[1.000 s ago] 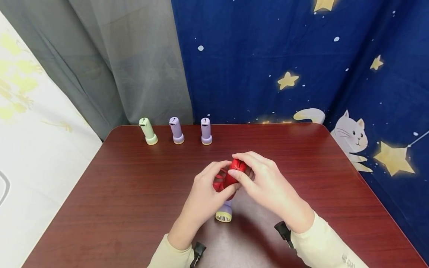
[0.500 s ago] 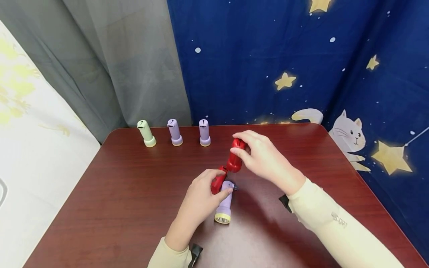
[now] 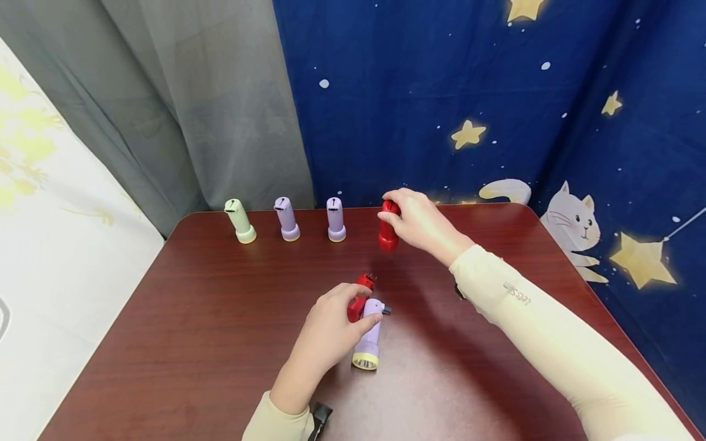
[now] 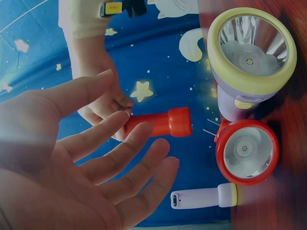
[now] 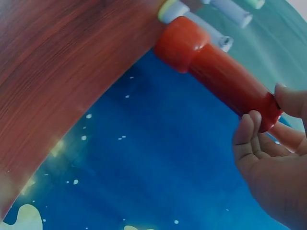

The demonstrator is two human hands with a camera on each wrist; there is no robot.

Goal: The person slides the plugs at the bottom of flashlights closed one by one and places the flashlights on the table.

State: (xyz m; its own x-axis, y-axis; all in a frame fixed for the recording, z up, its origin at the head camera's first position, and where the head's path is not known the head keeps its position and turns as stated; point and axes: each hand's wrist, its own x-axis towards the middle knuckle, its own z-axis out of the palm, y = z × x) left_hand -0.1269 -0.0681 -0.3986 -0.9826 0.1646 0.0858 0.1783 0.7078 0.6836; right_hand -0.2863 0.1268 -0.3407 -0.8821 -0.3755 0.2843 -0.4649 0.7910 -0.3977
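My right hand [image 3: 423, 223] pinches a red flashlight [image 3: 388, 239] by its tail end, between thumb and fingers. Its wide head points down toward the back of the table, as the right wrist view also shows. Fingers spread and loosely bent, my left hand [image 3: 330, 327] hovers over two flashlights lying side by side. One is a second red flashlight [image 4: 274, 148] with thin metal prongs swung out near its tail. Beside it lies a purple flashlight [image 3: 369, 340] with a yellow rim, its lens facing me and its plug folded out. The left palm holds nothing.
Along the back edge of the brown table [image 3: 220, 318], a green flashlight [image 3: 241, 222], a purple flashlight [image 3: 287, 219] and another purple flashlight [image 3: 336, 220] stand upright in a row. A grey curtain [image 3: 242, 122] and a blue starry curtain [image 3: 397, 110] hang behind.
My right hand has carried the red flashlight away from the left hand, toward the back edge, right of the standing row. The left hand has stayed near the two lying flashlights, its fingers loosened.
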